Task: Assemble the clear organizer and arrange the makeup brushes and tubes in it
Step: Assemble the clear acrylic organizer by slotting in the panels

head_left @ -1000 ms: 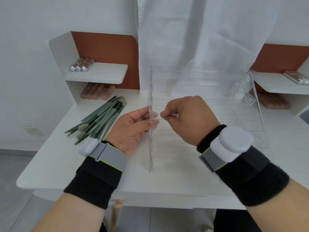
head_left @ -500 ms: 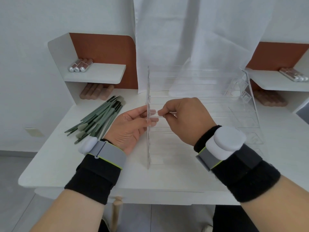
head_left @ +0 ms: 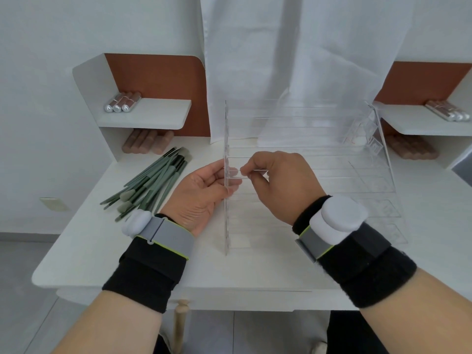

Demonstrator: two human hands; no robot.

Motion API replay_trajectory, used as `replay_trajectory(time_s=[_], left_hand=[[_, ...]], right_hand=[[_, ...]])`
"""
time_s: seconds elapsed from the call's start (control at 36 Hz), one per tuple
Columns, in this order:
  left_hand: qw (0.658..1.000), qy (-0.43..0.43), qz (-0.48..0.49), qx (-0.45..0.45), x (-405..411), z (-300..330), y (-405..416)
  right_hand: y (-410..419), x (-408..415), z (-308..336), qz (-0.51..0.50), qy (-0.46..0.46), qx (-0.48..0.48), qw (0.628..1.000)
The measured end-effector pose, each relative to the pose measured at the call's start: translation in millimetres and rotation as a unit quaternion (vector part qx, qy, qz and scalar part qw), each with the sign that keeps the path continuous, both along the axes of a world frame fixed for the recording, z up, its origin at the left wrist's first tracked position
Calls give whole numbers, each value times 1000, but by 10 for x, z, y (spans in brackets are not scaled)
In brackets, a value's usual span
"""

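Hard to read where the small clear strip (head_left: 255,171) ends, its far end tucked under the right hand (head_left: 278,185). Left hand (head_left: 204,192) fingertips smeared behind the upright clear side panel (head_left: 225,139). Lower clear shelves (head_left: 378,213) nearly lost against the white table (head_left: 102,238). Tubes on the right shelf (head_left: 449,112) clipped by the frame edge. Both forearms cut off at the bottom.
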State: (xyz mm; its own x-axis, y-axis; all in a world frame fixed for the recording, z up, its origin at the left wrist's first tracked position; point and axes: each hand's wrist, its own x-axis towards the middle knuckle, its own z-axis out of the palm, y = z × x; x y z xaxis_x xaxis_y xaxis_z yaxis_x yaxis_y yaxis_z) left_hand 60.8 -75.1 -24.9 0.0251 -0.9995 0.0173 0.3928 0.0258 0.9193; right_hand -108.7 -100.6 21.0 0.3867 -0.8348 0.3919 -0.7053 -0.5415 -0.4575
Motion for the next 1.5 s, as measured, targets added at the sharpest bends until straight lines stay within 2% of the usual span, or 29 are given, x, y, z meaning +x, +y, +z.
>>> replay_trajectory(time_s=[0.28, 0.36, 0.42, 0.5, 0.61, 0.69, 0.75, 0.81, 0.86, 0.97, 1.03, 1.11, 1.31, 1.5], left_hand=[[998, -68, 9, -16, -13, 4, 1], [996, -88, 2, -25, -20, 0, -1], [996, -91, 3, -24, 14, -31, -1], [994, -104, 3, -19, 23, -20, -2], [991, -136, 10, -7, 14, 41, 43], [984, -174, 28, 22, 30, 51, 99], [975, -215, 49, 33, -27, -14, 147], [963, -252, 86, 40, -180, 24, 277], [954, -280, 103, 37, -338, 37, 396], [918, -386, 78, 44, -465, -25, 500], [909, -411, 62, 36, -460, -28, 508], [902, -430, 36, 33, -407, -26, 485], [882, -471, 28, 10, -346, -48, 391], [878, -478, 20, 12, -302, -69, 299]], right_hand=[[14, -57, 1, 9, 3, -1, 1000], [43, -183, 0, 49, 0, -38, 998], [80, -318, -21, 48, -39, -75, 995], [138, -681, -27, -10, -94, -112, 989], [198, -1220, -42, -113, -121, -115, 979], [218, -1592, -109, -187, -130, -69, 971], [234, -1766, -175, -213, -157, 28, 964], [275, -1841, -230, -206, -190, 126, 952], [313, -1847, -286, -170, -197, 180, 949], [350, -1812, -371, -113, -167, 198, 959], [345, -1844, -398, -105, -150, 206, 961], [314, -1905, -434, -84, -105, 215, 967], [261, -1952, -406, -47, -76, 234, 968], [180, -1921, -405, -49, -91, 250, 963]])
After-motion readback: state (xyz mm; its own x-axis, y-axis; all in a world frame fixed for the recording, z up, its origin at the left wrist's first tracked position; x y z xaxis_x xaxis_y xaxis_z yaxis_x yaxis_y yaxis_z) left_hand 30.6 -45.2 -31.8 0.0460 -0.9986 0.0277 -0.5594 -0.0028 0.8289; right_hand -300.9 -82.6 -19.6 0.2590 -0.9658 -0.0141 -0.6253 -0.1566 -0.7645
